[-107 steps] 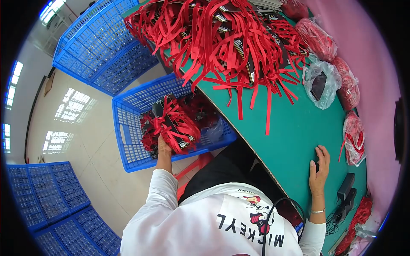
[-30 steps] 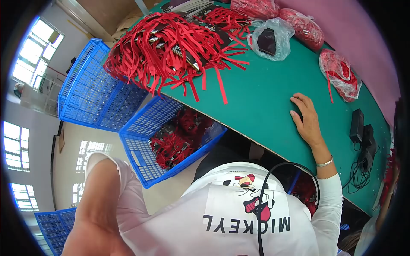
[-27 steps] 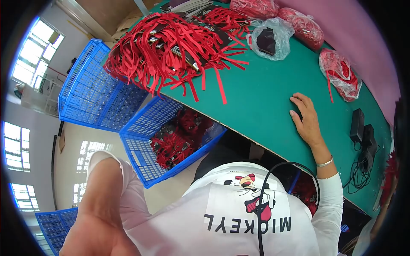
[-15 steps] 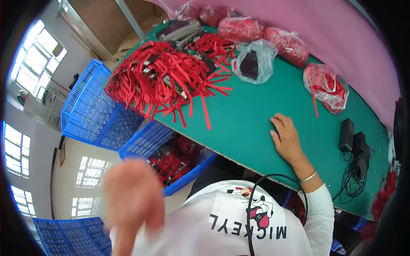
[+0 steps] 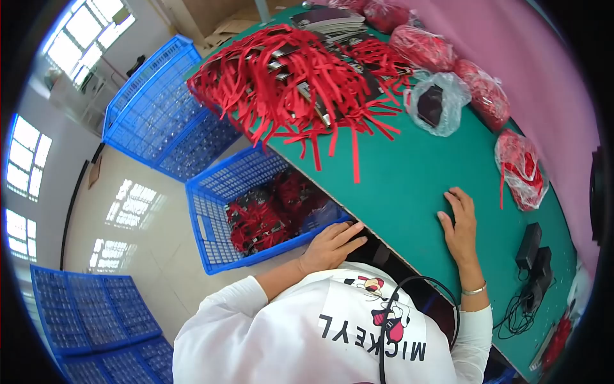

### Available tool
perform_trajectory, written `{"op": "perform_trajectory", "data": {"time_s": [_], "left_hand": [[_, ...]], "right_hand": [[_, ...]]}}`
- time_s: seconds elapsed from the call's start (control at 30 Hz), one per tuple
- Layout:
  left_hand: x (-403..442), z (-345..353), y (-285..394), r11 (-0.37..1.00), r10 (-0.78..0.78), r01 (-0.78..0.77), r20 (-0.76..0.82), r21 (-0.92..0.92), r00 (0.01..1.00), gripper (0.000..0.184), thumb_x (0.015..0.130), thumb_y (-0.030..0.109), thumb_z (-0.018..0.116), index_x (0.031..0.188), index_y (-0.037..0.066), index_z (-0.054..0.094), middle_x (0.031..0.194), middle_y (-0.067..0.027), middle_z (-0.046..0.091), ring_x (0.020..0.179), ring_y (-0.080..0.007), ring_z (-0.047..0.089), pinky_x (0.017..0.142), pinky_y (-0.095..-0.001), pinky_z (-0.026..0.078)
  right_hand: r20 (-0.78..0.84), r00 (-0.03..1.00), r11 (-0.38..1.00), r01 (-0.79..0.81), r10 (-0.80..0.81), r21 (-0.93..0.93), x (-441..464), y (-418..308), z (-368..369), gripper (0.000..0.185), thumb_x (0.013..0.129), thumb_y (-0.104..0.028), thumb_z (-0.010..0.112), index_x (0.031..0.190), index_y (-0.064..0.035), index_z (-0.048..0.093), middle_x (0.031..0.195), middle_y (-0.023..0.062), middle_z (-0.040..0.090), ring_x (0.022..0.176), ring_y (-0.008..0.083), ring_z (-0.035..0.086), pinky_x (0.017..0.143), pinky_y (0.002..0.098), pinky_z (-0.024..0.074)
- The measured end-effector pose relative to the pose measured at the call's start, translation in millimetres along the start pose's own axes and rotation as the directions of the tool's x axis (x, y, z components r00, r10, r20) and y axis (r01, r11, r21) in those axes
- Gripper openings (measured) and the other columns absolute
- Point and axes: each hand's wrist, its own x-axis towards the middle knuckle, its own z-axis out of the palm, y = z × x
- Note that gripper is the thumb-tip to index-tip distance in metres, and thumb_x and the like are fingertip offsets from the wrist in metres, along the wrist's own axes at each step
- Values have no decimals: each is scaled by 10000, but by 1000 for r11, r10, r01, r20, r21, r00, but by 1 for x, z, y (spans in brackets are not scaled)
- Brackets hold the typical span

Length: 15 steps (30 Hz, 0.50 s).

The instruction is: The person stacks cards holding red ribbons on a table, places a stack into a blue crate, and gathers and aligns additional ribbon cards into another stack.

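My left hand, empty with its fingers spread, is by my lap between the near edge of a blue basket and the table edge. Inside that basket lie bundles of black cards with red ribbons. My right hand rests on the green table with thumb and fingers apart, holding nothing. A large pile of red-ribboned cards covers the table's far left part, some ribbons hanging over the edge.
A clear plastic bag with a dark object and several bags of red ribbons line the pink cloth. Black adapters with cables lie right of my right hand. More blue baskets stand on the floor.
My left hand has let go of the red-ribboned bundle, rose close to the camera, and has come down beside my lap. My right hand stays on the table. The view has shifted.
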Motion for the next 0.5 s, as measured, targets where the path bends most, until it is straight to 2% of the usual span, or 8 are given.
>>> {"op": "perform_trajectory", "data": {"time_s": [0.1, 0.13, 0.23, 0.33, 0.43, 0.47, 0.5], "left_hand": [[-17, 20, -10, 988, -54, 71, 128, -136, 990, 557, 722, -36, 625, 1261, 103, 656, 1479, -192, 436, 1023, -346, 628, 850, -401, 536], [-15, 17, -10, 990, -64, 87, 192, -112, 979, 572, 722, -51, 616, 1271, 107, 648, 1504, -193, 407, 984, -332, 640, 823, -398, 545], [-15, 16, -13, 995, -24, 33, 102, -94, 995, 579, 722, -69, 609, 1272, 108, 646, 1499, -206, 412, 982, -335, 644, 814, -399, 555], [-20, 4, -7, 980, -145, 159, 117, -121, 982, 571, 745, -53, 591, 1291, 110, 624, 1529, -168, 410, 1023, -325, 637, 878, -413, 551], [-25, 0, -11, 952, -259, 272, 105, -139, 960, 578, 749, -71, 571, 1297, 107, 615, 1516, -176, 429, 1059, -341, 642, 895, -417, 546], [-30, 0, -8, 869, -419, 442, 147, -222, 896, 531, 785, -77, 552, 1285, 92, 613, 1471, -190, 465, 1067, -359, 641, 896, -410, 537], [-32, 2, -9, 831, -486, 500, 120, -244, 866, 503, 800, -71, 551, 1274, 83, 616, 1433, -195, 491, 1056, -357, 643, 889, -410, 534]], "right_hand": [[13, 1000, 1000, 4, -4, -26, -1, -2, 1, 401, 864, -104, 695, 1225, 34, 588, 1315, 176, 540, 1182, 364, 531, 1001, 435, 449], [17, 1000, 999, 5, -5, -33, -1, -2, 1, 402, 869, -110, 692, 1230, 34, 587, 1318, 176, 537, 1185, 365, 530, 1004, 437, 446], [31, 999, 999, -6, 7, -38, 1, -5, 1, 411, 879, -121, 685, 1245, 34, 583, 1327, 177, 531, 1194, 364, 526, 1013, 441, 441], [42, 999, 999, -13, 15, -38, 1, -5, 1, 419, 882, -125, 682, 1257, 32, 581, 1332, 175, 530, 1198, 362, 525, 1020, 440, 438], [45, 999, 999, -7, 9, -37, 1, -3, 1, 418, 884, -125, 679, 1261, 29, 581, 1334, 172, 531, 1197, 360, 526, 1021, 438, 438], [43, 999, 999, -5, 7, -36, 1, -3, 1, 417, 885, -124, 678, 1261, 28, 582, 1335, 171, 531, 1196, 360, 527, 1021, 438, 438], [46, 999, 999, -10, 11, -33, 1, -3, 1, 417, 885, -124, 678, 1262, 26, 582, 1335, 169, 531, 1194, 359, 527, 1020, 437, 438]]}}
